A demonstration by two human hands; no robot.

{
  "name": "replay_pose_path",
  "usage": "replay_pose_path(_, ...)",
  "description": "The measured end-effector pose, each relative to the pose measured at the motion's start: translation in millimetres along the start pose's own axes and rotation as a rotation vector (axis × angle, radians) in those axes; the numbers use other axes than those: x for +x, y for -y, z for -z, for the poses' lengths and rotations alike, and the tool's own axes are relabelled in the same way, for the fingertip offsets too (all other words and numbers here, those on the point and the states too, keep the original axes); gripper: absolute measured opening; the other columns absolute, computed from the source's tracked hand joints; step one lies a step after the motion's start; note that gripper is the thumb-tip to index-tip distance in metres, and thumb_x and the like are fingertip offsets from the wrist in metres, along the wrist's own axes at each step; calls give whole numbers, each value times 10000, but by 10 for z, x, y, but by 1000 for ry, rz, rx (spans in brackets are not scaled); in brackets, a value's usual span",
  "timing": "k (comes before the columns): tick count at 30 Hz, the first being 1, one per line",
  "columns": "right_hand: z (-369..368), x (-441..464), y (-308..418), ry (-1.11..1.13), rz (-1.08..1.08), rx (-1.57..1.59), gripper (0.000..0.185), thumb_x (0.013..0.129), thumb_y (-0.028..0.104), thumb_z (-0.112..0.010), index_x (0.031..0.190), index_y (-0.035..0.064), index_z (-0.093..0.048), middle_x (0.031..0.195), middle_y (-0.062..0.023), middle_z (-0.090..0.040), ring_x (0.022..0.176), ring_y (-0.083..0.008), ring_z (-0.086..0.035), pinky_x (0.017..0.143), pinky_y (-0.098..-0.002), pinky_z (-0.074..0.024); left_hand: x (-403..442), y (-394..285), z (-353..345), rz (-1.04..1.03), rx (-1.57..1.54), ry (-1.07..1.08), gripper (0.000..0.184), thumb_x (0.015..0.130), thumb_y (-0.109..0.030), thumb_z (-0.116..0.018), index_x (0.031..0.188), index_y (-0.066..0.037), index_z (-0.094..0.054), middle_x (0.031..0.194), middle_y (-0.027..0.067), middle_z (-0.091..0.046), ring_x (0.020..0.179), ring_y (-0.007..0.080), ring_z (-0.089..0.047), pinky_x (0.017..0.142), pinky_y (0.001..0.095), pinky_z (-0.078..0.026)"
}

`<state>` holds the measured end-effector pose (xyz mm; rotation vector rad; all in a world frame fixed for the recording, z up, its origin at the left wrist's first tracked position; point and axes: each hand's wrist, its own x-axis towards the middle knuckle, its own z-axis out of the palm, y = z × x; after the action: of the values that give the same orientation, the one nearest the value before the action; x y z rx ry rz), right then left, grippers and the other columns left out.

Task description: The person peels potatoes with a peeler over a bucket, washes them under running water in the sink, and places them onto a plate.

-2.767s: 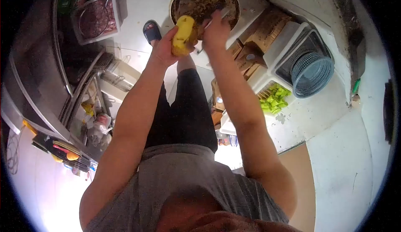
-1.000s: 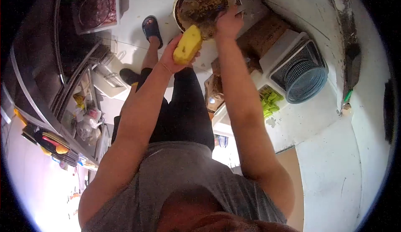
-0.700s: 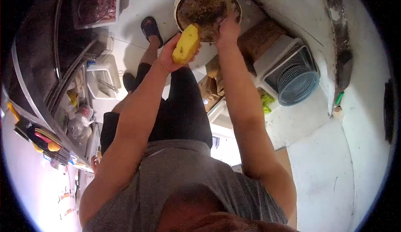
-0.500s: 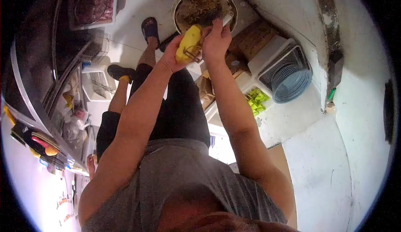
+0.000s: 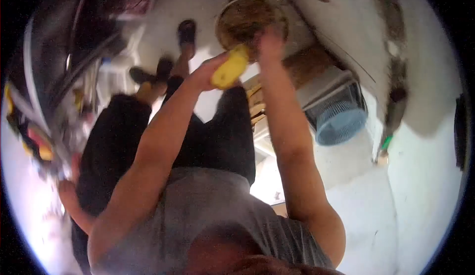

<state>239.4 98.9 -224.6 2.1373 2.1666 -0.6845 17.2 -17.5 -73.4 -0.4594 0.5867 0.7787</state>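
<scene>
A yellow peeled potato (image 5: 230, 71), long and slightly lumpy, rests in my left hand (image 5: 207, 73), whose fingers are closed round its left side. Motion smears my right hand (image 5: 271, 40), which is over the right part of a round bucket (image 5: 221, 40) with dark brown scraps inside. The fingers of that hand cannot be made out, and the peeler it held a moment ago is lost in the blur. A gap separates the potato from my right hand.
A blue plastic basket (image 5: 341, 122) lies by a grey crate (image 5: 324, 94) at right, beside a brown cardboard box (image 5: 309, 69). Another person in dark clothing (image 5: 111, 146) stands close on my left. A wall (image 5: 425, 77) runs along the right.
My right hand has moved from beside the potato to over the bucket, taking the peeler off the potato. My left hand and the potato shifted slightly right and down. The other person came nearer.
</scene>
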Motion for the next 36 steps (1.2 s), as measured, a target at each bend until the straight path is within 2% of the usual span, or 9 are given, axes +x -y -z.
replay_pose_path(5,1011,363,561,692,328,-692,453,844,421,-620,1108,54,-585,1016,-103,-620,853,-201,-594,694,-350,-516,6,330,-90,-62,20,-113,508,896,-382,-592,1278,-62,-492,1139,104,-614,972,206,-632,819,363,-540)
replay_pose_path(7,732,405,158,545,89,-427,408,882,391,-563,1118,59,-579,1039,-104,-607,891,-215,-584,735,-376,-505,-29,382,-142,-118,-88,-60,545,906,-362,-579,1314,-28,-443,1198,148,-583,1035,261,-610,896,405,-509)
replay_pose_path(10,288,188,-42,262,-667,1142,354,938,345,-477,1134,65,-570,1074,-105,-588,948,-237,-568,796,-416,-487,196,484,135,-93,-152,-97,528,925,-354,-534,1315,-14,-431,1221,185,-562,1074,320,-587,950,464,-467)
replay_pose_path(14,1068,-61,552,63,-1000,1072,464,929,427,-517,1151,21,-550,910,-94,-630,720,-225,-563,666,-376,-483,238,388,-74,-205,-210,43,496,951,-376,-393,1281,-11,-454,1147,198,-583,996,342,-603,901,456,-483)
replay_pose_path(20,1533,-636,1272,76,-476,1218,346,939,329,-472,873,-4,-541,744,-76,-559,649,-193,-538,617,-325,-455,377,335,-158,-201,-303,-56,478,920,-372,-414,1263,-47,-483,1155,137,-597,1002,304,-603,838,458,-511)
replay_pose_path(23,1340,-512,1195,92,-397,975,492,938,374,-498,1173,-59,-507,871,-138,-610,742,-216,-559,639,-353,-441,377,361,-180,-170,-338,-29,487,919,-389,-408,1256,-46,-485,1123,153,-606,929,335,-621,754,463,-528)
replay_pose_path(28,763,319,478,364,63,-201,545,926,376,-506,1261,-52,-468,938,-160,-627,855,-266,-609,713,-408,-488,193,356,-263,-184,-204,22,440,964,-343,-351,1264,-43,-470,1047,194,-615,912,315,-623,781,413,-523)
replay_pose_path(33,766,41,664,274,-622,765,340,894,343,-520,987,24,-591,855,-111,-643,693,-257,-624,538,-361,-473,193,373,-135,-195,-79,-52,485,974,-389,-382,1310,-43,-437,1120,200,-595,952,299,-616,816,402,-518)
replay_pose_path(36,722,-111,615,189,-162,73,363,884,339,-535,1061,26,-581,893,-113,-652,728,-255,-635,534,-350,-477,185,404,-106,-141,-69,-38,497,972,-391,-393,1332,-49,-418,1149,198,-584,970,296,-614,810,407,-524)
